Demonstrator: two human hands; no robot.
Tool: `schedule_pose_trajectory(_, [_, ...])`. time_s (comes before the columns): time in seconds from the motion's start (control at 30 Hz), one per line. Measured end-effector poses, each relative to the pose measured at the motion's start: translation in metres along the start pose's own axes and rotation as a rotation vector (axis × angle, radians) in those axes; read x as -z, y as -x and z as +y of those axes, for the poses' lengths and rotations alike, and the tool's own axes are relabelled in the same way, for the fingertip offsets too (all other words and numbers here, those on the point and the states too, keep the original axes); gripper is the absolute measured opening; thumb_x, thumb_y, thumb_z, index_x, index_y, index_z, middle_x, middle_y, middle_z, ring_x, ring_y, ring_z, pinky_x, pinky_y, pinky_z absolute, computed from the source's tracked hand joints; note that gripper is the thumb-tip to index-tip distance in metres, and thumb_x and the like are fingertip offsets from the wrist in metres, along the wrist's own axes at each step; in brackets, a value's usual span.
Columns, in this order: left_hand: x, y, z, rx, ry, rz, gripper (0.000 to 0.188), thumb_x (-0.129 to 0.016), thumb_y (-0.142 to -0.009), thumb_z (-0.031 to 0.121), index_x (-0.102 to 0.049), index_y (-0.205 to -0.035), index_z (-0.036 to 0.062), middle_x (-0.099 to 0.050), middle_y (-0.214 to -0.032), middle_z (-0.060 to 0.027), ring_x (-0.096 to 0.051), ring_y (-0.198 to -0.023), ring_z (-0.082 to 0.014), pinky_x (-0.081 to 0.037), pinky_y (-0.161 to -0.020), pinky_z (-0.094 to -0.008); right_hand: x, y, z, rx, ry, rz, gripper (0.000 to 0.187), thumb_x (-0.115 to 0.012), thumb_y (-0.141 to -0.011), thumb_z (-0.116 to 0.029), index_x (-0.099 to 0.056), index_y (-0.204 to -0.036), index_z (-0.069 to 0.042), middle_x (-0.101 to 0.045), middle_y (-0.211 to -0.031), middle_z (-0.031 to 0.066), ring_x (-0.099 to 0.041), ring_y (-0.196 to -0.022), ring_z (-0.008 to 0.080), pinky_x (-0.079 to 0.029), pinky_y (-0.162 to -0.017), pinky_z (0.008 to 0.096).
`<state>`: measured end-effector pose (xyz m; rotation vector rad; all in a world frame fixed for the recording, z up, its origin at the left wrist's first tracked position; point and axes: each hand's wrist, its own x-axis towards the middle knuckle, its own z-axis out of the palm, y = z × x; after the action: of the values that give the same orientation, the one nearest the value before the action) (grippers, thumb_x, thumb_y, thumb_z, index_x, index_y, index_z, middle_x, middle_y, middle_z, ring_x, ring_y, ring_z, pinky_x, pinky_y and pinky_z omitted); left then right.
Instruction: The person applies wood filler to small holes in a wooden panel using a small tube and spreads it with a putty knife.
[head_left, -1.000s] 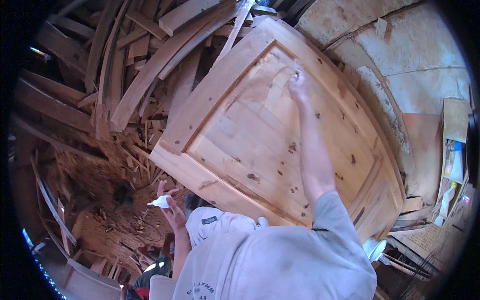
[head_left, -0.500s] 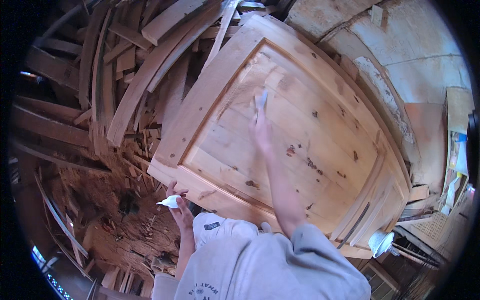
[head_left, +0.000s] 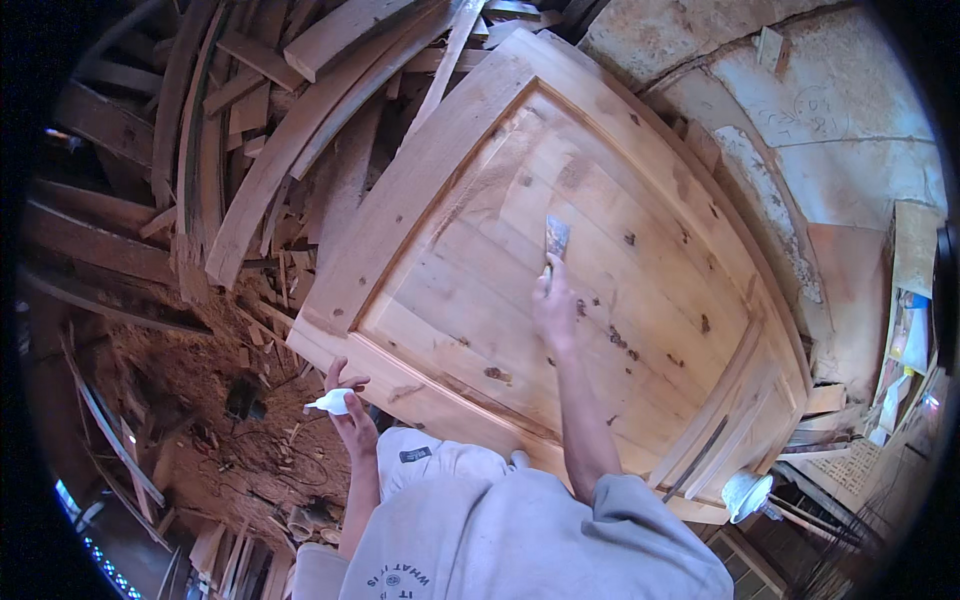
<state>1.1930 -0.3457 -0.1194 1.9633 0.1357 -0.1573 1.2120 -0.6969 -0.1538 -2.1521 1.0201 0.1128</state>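
A framed wooden panel [head_left: 480, 300] lies in front of me, its boards marked with dark knots and filled spots. Over its middle, my right hand [head_left: 554, 312] is closed round the handle of a putty knife [head_left: 557, 236]. The flat metal blade points away from me, just above or on the boards; I cannot tell whether it touches. Pale dust [head_left: 490, 170] lies on the upper left of the panel. Beside the panel's near left corner, my left hand [head_left: 352, 410] holds a small white squeeze bottle [head_left: 332, 402] with its thin nozzle pointing left.
Curved and straight wood offcuts [head_left: 290, 150] are heaped on the left, close to the panel's edge. Sawdust [head_left: 200, 400] covers the ground below them. A white bowl-like container [head_left: 746, 494] stands by the near right corner. Large pale sheets [head_left: 830, 130] lie beyond the far right edge.
My right hand has moved the putty knife right and nearer to me, from the upper part of the panel to its middle. The left hand still holds the bottle in about the same place.
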Motion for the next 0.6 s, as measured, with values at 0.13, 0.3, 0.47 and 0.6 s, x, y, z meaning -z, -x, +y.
schedule_pose_trajectory(0.13, [-0.006, -0.015, 0.014, -0.039, 0.045, -0.010, 0.064, -0.036, -0.097, 0.057, -0.057, -0.113, -0.0017, -0.049, -0.132, -0.0109, -0.053, -0.104, -0.0200, -0.044, -0.082, -0.0332, -0.020, -0.079, 0.010, 0.054, -0.058, 0.211, 0.051, -0.045, -0.091, -0.021, -0.039, -0.142, -0.021, -0.062, -0.088, 0.0305, -0.062, -0.086, 0.0450, -0.047, -0.078, 0.0533])
schedule_pose_trajectory(0.3, [0.007, -0.009, 0.007, -0.034, 0.013, 0.069, 0.066, -0.036, -0.097, 0.058, -0.063, -0.095, -0.0028, -0.047, -0.133, -0.0109, -0.049, -0.114, -0.0221, -0.043, -0.083, -0.0338, 0.087, -0.219, -0.032, 0.051, 0.053, 0.346, 0.041, -0.047, -0.091, -0.028, -0.053, -0.130, -0.014, -0.065, -0.101, 0.0257, -0.065, -0.085, 0.0401, -0.049, -0.074, 0.0494])
schedule_pose_trajectory(0.47, [0.005, -0.001, -0.010, 0.018, 0.064, 0.135, 0.060, -0.037, -0.099, 0.053, -0.062, -0.101, -0.0017, -0.046, -0.134, -0.0101, -0.047, -0.119, -0.0225, -0.043, -0.084, -0.0326, 0.110, -0.162, -0.027, 0.035, -0.029, 0.114, 0.037, -0.043, -0.096, -0.025, -0.053, -0.130, -0.012, -0.068, -0.089, 0.0176, -0.066, -0.075, 0.0291, -0.050, -0.070, 0.0437])
schedule_pose_trajectory(0.6, [0.010, 0.003, -0.018, -0.005, -0.057, 0.033, 0.056, -0.038, -0.099, 0.050, -0.055, -0.116, -0.0001, -0.047, -0.133, -0.0107, -0.050, -0.109, -0.0201, -0.043, -0.084, -0.0326, -0.014, -0.031, 0.001, 0.237, -0.105, 0.065, 0.042, -0.043, -0.093, -0.017, -0.048, -0.134, -0.010, -0.064, -0.103, 0.0244, -0.063, -0.099, 0.0331, -0.047, -0.083, 0.0454])
